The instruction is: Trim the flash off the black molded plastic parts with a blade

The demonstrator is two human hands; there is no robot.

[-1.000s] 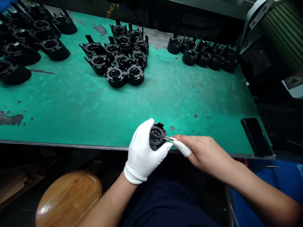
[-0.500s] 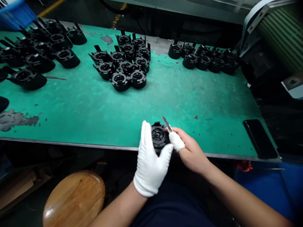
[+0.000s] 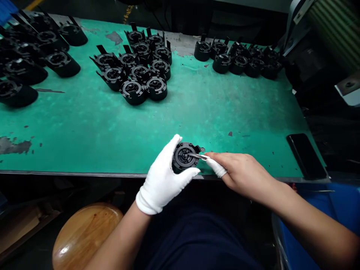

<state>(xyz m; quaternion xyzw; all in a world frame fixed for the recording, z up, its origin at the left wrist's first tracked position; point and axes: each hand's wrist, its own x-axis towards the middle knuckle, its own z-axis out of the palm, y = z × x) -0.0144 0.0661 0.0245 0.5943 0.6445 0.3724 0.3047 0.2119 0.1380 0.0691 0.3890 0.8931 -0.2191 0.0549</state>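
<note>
My left hand, in a white glove, grips a round black plastic part near the front edge of the green table. Its ringed, ribbed face is turned up towards me, and a small tab sticks out at its upper right. A thin-bladed craft knife is pinched in my right hand, which has a white cover on the thumb. The blade lies over the middle of the part's face; whether its tip touches I cannot tell. The fingers under the part are hidden.
Similar black parts stand in groups on the green table: a middle cluster, one at the back right and one at the left. A phone lies at the right. A wooden stool and a blue bin are below.
The part has turned clockwise, its tab going from the top to the upper right. My right hand has brought the blade down and leftward over the part's face.
</note>
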